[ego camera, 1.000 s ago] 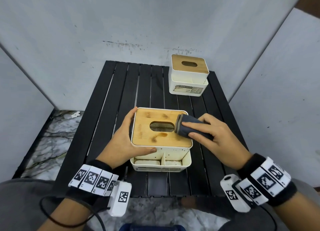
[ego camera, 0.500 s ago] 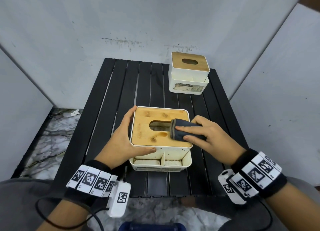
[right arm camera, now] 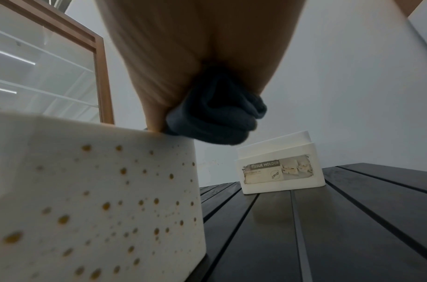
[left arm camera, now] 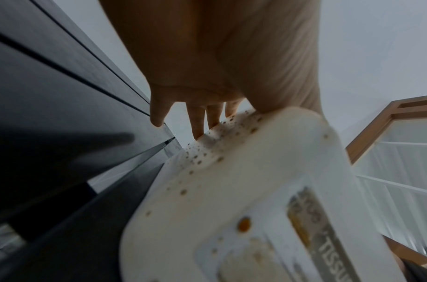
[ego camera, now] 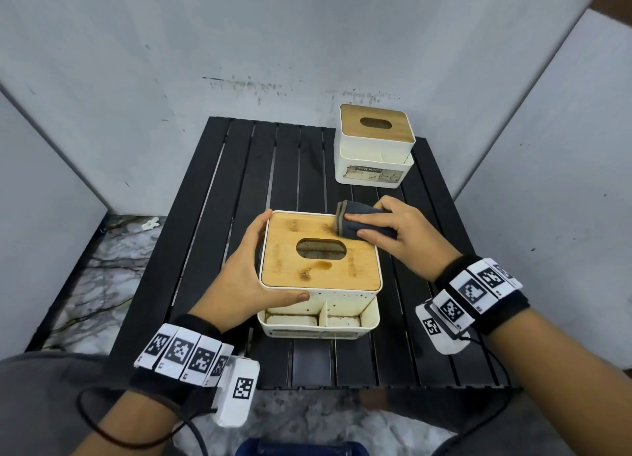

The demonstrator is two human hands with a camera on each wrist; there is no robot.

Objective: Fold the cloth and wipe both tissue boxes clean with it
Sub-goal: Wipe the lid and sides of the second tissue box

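Note:
The near tissue box [ego camera: 318, 284] is white with a stained wooden lid and brown spots on its sides [right arm camera: 98, 200]. My left hand [ego camera: 253, 267] grips its left side, thumb along the front wall and fingers [left arm camera: 197, 122] down the far left side. My right hand [ego camera: 390, 229] holds the folded dark grey cloth [ego camera: 355, 221] and presses it on the lid's far right corner; the cloth [right arm camera: 214, 112] bulges out under the palm. A second, cleaner tissue box [ego camera: 374, 147] stands at the table's far right [right arm camera: 279, 167].
Both boxes stand on a black slatted table [ego camera: 239, 199] enclosed by grey walls [ego camera: 273, 45]. Marble floor [ego camera: 102, 267] shows to the left and in front of the table. A blue object [ego camera: 301, 450] sits at the bottom edge.
My right hand has slid the cloth from the lid's middle right, beside the slot, up to the far right corner. The left hand keeps its grip on the box.

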